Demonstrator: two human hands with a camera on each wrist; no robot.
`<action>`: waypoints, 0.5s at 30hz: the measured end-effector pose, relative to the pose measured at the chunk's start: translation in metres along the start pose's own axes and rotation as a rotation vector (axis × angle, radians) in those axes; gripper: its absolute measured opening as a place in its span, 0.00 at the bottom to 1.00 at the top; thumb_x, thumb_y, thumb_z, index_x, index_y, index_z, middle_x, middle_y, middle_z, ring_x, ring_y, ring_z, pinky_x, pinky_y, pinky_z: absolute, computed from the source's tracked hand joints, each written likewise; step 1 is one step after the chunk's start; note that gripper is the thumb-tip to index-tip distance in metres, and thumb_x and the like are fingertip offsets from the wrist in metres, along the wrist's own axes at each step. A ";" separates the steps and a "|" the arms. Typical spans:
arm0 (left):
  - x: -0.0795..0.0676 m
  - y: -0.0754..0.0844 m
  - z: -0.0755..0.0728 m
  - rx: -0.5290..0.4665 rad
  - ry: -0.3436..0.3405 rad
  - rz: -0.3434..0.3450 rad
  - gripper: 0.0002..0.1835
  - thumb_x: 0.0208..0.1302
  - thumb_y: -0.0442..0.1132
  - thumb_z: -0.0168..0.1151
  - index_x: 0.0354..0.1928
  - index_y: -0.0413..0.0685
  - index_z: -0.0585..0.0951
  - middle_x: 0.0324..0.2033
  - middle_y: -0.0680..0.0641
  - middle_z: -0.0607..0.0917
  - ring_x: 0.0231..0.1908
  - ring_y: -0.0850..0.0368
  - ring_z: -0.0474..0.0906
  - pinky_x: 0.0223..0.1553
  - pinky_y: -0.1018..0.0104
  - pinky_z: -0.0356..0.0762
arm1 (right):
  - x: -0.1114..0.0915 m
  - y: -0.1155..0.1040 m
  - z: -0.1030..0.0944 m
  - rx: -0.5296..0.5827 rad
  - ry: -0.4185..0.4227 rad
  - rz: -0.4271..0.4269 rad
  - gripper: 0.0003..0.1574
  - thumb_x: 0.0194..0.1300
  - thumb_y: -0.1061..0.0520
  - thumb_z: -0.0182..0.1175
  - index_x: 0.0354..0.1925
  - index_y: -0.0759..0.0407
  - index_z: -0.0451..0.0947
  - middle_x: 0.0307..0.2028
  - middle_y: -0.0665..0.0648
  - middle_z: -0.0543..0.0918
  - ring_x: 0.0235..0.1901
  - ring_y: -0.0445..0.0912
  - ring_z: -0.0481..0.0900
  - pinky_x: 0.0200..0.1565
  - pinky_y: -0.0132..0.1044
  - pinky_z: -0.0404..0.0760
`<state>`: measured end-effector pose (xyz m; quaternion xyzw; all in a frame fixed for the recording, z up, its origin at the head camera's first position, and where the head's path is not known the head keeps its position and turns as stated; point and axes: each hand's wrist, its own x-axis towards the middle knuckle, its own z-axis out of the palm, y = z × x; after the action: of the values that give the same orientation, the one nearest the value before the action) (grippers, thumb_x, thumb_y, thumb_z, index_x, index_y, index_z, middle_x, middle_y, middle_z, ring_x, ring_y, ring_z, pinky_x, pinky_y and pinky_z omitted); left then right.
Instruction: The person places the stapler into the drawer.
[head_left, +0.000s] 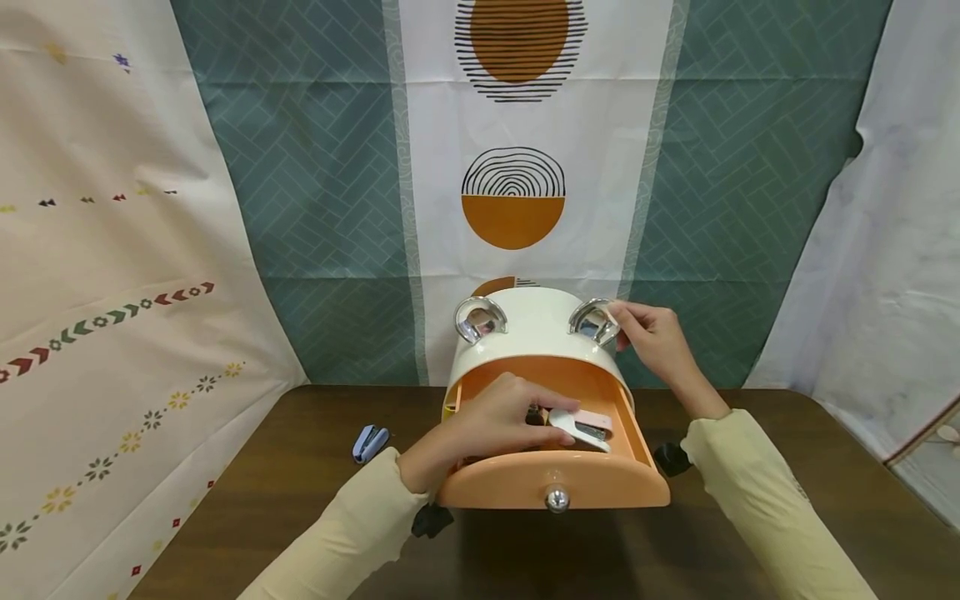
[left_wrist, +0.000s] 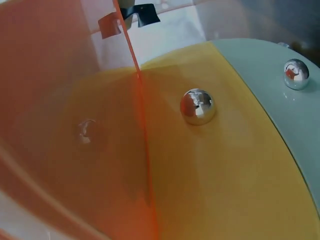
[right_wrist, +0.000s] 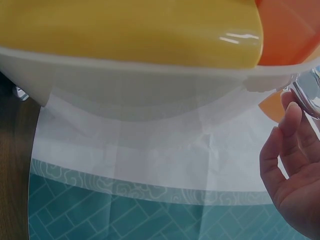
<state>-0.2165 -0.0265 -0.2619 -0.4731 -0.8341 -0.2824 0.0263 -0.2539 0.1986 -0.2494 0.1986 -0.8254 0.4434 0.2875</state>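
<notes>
A rounded white desktop drawer box [head_left: 528,321] with two silver ear-shaped pieces stands on the table. Its orange top drawer [head_left: 555,481] is pulled out. My left hand [head_left: 498,417] reaches over the drawer's left side and pinches the end of a white stapler [head_left: 588,435] between thumb and fingers. Beside that lies a pink stapler [head_left: 594,418]; other small items are partly hidden under the hand. My right hand [head_left: 656,337] holds the rim of the right silver ear [head_left: 594,322], its fingertips against the edge in the right wrist view too.
A light blue stapler [head_left: 371,443] lies on the dark wooden table [head_left: 300,483], left of the box. Below the orange drawer are a yellow drawer [left_wrist: 225,160] and a pale green drawer [left_wrist: 265,75], each with a silver knob. Patterned cloth [head_left: 330,208] hangs behind.
</notes>
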 end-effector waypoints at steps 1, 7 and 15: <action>0.001 0.000 0.000 0.027 -0.013 0.002 0.20 0.54 0.44 0.66 0.50 0.47 0.81 0.38 0.54 0.85 0.27 0.67 0.72 0.29 0.79 0.66 | 0.000 0.000 0.000 0.002 -0.001 0.000 0.14 0.66 0.63 0.51 0.38 0.75 0.78 0.15 0.67 0.74 0.15 0.33 0.68 0.22 0.28 0.69; 0.007 0.004 0.004 0.142 -0.076 -0.015 0.17 0.54 0.44 0.65 0.47 0.49 0.82 0.32 0.57 0.85 0.26 0.69 0.72 0.28 0.81 0.67 | 0.000 0.001 0.000 0.018 -0.002 -0.008 0.14 0.65 0.64 0.51 0.40 0.76 0.78 0.15 0.67 0.74 0.15 0.33 0.69 0.22 0.27 0.69; 0.005 0.007 0.001 0.154 -0.090 -0.057 0.19 0.52 0.45 0.67 0.47 0.49 0.82 0.30 0.58 0.84 0.24 0.71 0.71 0.26 0.82 0.64 | 0.000 0.000 0.001 0.014 -0.003 -0.008 0.14 0.66 0.64 0.51 0.40 0.76 0.78 0.16 0.69 0.74 0.15 0.36 0.69 0.22 0.27 0.69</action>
<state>-0.2132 -0.0190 -0.2580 -0.4581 -0.8668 -0.1964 0.0172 -0.2539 0.1980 -0.2498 0.2047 -0.8219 0.4477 0.2866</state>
